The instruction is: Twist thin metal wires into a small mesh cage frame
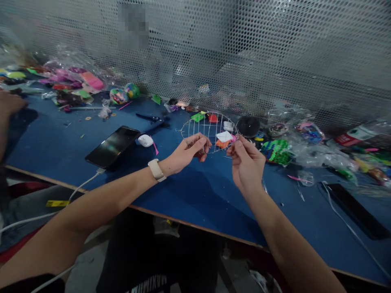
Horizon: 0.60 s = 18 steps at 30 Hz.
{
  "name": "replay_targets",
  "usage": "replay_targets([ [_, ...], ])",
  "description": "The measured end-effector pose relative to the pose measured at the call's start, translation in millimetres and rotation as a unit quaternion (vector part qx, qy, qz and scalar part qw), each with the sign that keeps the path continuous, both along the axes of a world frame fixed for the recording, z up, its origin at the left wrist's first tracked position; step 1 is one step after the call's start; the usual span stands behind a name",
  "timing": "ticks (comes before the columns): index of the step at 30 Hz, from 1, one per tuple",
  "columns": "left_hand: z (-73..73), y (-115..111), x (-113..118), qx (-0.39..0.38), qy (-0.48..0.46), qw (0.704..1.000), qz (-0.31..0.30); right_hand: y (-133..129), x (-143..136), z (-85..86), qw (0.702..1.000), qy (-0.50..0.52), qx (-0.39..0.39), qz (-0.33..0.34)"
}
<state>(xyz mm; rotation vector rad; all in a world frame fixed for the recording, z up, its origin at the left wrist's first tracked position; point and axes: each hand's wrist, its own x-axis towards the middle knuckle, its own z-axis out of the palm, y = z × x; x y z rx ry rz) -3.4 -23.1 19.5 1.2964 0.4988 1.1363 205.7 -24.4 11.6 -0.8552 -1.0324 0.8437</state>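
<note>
A round wire grid is held up over the blue table between my two hands. My left hand is closed on its lower left rim, thumb on top. At the lower right rim, my right hand pinches the wire with thumb and fingertips. Beside the right fingertips are a white piece, an orange piece and a small pink piece; I cannot tell whether they are fixed to the grid. Green and red pieces show behind the wires.
Left of my hands lie a phone on a cable, white earbuds case and dark pliers. Plastic bags and colourful bits line the perforated metal panel. A power bank lies right. Another person's hand is far left.
</note>
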Motion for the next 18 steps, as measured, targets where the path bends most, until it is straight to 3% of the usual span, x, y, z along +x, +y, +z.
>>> replay_targets([
  [10, -4.0, 3.4, -1.4, -0.001, 0.018, 1.000, 0.012, 1.1, 0.1, 3.9, 0.998, 0.020, 0.014, -0.049],
  [18, -2.4, 2.1, -1.3, 0.004, 0.026, 1.000, 0.010, 5.1, 2.3, -4.8, 0.999, 0.023, -0.008, -0.024],
])
